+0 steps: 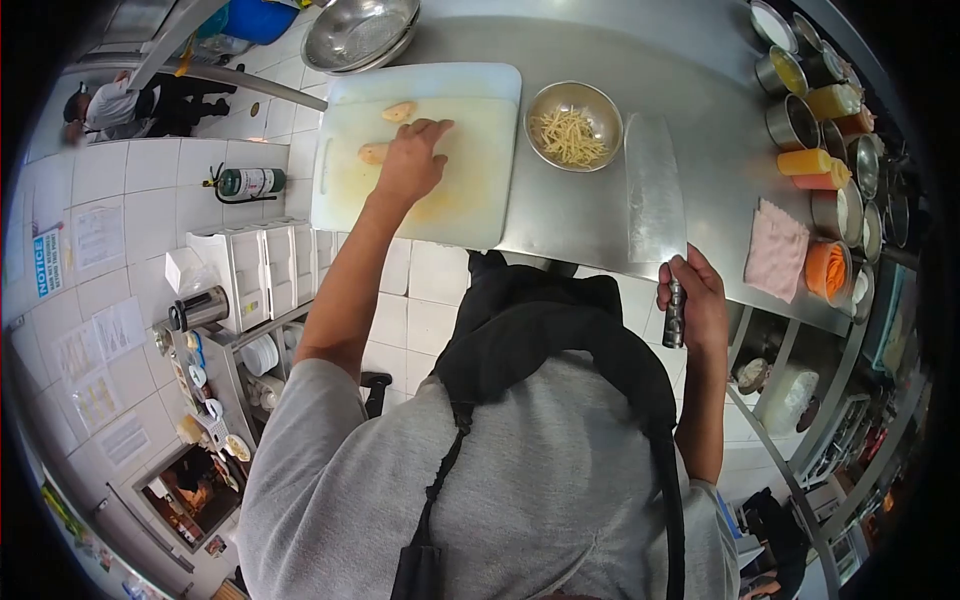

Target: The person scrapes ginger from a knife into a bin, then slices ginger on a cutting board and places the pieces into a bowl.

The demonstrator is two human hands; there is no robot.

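Observation:
My left hand (pixel 413 160) hovers over or rests on the white cutting board (pixel 460 215), its fingers apart and nothing visible in them. Beside it lie two pale tan pieces that look like ginger, one piece (pixel 399 111) beyond the fingers and another piece (pixel 373 153) next to the back of the hand. In my right hand (pixel 703 290), at the table's front edge, is a broad-bladed knife (pixel 655 190) with a patterned metal handle; its blade extends over the steel. Between board and blade stands a metal bowl (pixel 533 140) with thin yellow strips (pixel 570 138).
Stacked metal colanders (pixel 360 30) stand behind the board on the steel table (pixel 470 40). On the right are a pink cloth (pixel 777 248), squeeze bottles (pixel 805 163) and several metal containers. White drawers (pixel 245 280) stand at left. A person (pixel 110 105) is in the far left background.

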